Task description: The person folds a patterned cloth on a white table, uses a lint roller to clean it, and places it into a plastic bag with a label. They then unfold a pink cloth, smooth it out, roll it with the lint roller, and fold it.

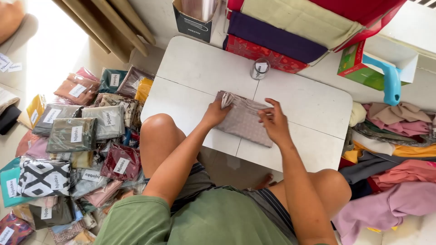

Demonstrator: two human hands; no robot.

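Note:
A folded pinkish-grey patterned cloth lies on a low white table in front of me. My left hand presses on the cloth's left end, fingers curled at a raised fold near its top corner. My right hand rests on the cloth's right side with fingers spread and bent, pinching lightly at the fabric edge. My knees flank the table's near edge.
A small roll of clear tape stands on the table behind the cloth. Stacked folded fabrics sit at the back. Several bagged, labelled cloths cover the floor at left. Loose cloths pile at right, near a blue-handled tool.

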